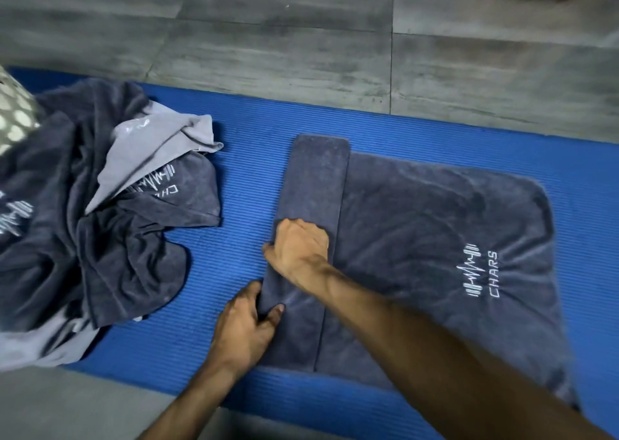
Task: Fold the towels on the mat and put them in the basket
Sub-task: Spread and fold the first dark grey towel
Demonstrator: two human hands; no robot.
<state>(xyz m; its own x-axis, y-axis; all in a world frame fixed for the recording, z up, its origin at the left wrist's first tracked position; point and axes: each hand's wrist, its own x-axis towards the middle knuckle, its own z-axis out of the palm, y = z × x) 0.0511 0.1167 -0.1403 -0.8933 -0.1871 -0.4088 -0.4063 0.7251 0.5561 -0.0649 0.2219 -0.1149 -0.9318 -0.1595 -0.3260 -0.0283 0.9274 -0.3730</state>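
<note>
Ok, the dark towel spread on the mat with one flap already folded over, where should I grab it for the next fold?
Probably take the folded strip along its outer creased edge, from the side of the towel facing the pile. That edge is thick, straight and free on the mat. The left hand pinches it near you and the right hand grips it further up, so it can turn over evenly.

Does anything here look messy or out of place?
Mostly the heap of towels on the left of the blue mat: crumpled and spilling off the near edge onto the floor. The towel being folded lies flat, but its folded strip sits slightly slanted, sticking out past the far edge.
</note>
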